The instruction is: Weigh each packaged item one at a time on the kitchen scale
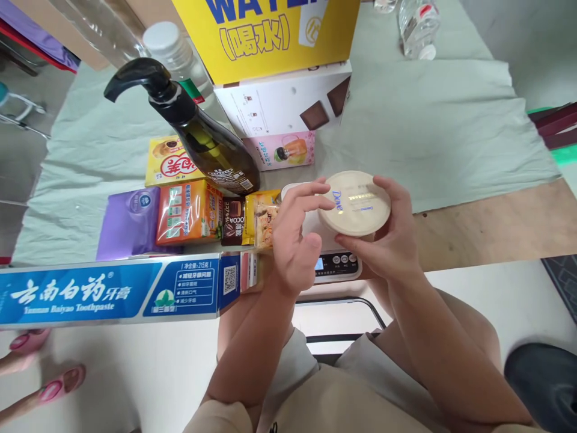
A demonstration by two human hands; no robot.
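Two hands, left hand (293,240) and right hand (391,231), grip a round cream Dove jar (356,204), lid up.

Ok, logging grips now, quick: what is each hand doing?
Left hand: fingers on the round cream jar.
Right hand: holding the same jar.

Left of hands: toothpaste box (121,290) lies across, packets (189,211) behind it — crowded.
Ahead: dark pump bottle (202,135) and white carton (288,99) block.
Right: green cloth (442,120) and bare board (496,222) — open.
Below: scale (336,264).
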